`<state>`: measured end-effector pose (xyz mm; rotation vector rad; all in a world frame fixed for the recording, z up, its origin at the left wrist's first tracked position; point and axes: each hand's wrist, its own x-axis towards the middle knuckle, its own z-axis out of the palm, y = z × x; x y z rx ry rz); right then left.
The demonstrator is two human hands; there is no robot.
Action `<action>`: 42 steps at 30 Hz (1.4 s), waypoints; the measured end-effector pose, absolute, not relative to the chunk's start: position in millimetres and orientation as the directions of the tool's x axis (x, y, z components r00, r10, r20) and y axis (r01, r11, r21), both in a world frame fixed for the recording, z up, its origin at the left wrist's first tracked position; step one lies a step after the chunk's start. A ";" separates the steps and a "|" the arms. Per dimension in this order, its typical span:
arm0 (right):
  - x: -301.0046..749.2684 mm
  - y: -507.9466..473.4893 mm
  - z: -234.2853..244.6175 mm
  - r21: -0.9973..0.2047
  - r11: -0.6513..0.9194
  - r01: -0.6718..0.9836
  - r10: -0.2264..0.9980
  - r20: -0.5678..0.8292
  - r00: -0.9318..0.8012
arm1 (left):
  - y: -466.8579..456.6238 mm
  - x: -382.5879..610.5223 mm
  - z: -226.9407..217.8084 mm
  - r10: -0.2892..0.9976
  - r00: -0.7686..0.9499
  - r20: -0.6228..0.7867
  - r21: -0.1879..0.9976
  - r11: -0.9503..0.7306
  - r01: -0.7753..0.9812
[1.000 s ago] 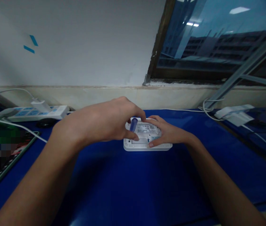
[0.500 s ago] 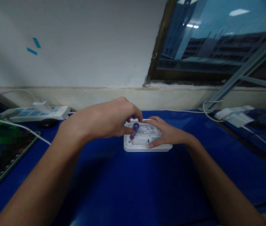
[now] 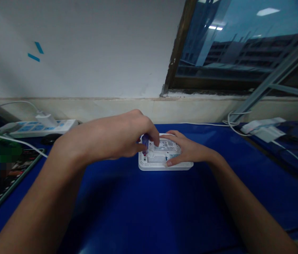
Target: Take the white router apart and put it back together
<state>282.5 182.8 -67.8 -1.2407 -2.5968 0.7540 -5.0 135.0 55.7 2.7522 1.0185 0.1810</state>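
Note:
A white router (image 3: 162, 167) lies flat on the blue tabletop, its label and vent-hole side facing up. Pinched between the thumb and fingers of my left hand (image 3: 124, 135) is a small screwdriver (image 3: 145, 140) with a see-through purple handle. It stands nearly upright over the router's left end, close to a screw hole; its tip is too small to make out. My right hand (image 3: 187, 150) grips the router's right end, thumb on the near side and fingers across the far side.
A white power strip (image 3: 68, 125) with a plugged-in charger and cable stands at the back left, beside a dark round object (image 3: 50, 138). A green-edged tray (image 3: 11, 180) lies at the left. White adapters (image 3: 266, 130) and cables sit at the right, below a metal frame (image 3: 267, 81).
The screwdriver handle has swung left, from leaning right to nearly upright. My left fingers have closed further round it. My right hand and the router have stayed put.

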 end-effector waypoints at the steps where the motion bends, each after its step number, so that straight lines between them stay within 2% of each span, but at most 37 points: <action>1: 282.5 182.7 -67.7 -0.511 0.526 0.680 0.765 -0.066 -0.640 | 135.7 -5.3 54.1 0.662 0.748 0.038 0.229 -0.735 0.639; 7: 279.5 180.5 -63.0 -0.510 0.507 0.695 0.771 -0.092 -0.630 | 138.9 2.7 53.2 0.724 0.684 0.092 0.144 -0.689 0.710; 13: 282.8 182.5 -67.9 -0.510 0.521 0.685 0.766 -0.075 -0.639 | 132.4 -4.8 56.9 0.708 0.706 0.022 0.213 -0.693 0.689; 17: 282.7 182.4 -67.8 -0.518 0.528 0.673 0.760 -0.067 -0.647 | 132.7 -7.4 53.8 0.711 0.703 0.019 0.207 -0.691 0.692; 23: 278.6 179.1 -61.5 -0.509 0.499 0.701 0.774 -0.103 -0.625 | 134.6 0.3 57.1 0.757 0.652 0.042 0.115 -0.652 0.749; 29: 280.6 180.6 -64.0 -0.512 0.525 0.680 0.759 -0.079 -0.646 | 125.2 -1.6 57.9 0.620 0.778 0.103 0.234 -0.775 0.587; 36: 280.7 181.1 -65.5 -0.514 0.513 0.687 0.768 -0.081 -0.635 | 130.5 1.1 50.6 0.699 0.714 0.037 0.192 -0.706 0.681; 42: 281.0 181.8 -65.6 -0.518 0.526 0.674 0.757 -0.075 -0.649 | 132.3 -5.2 50.1 0.662 0.742 0.108 0.204 -0.745 0.635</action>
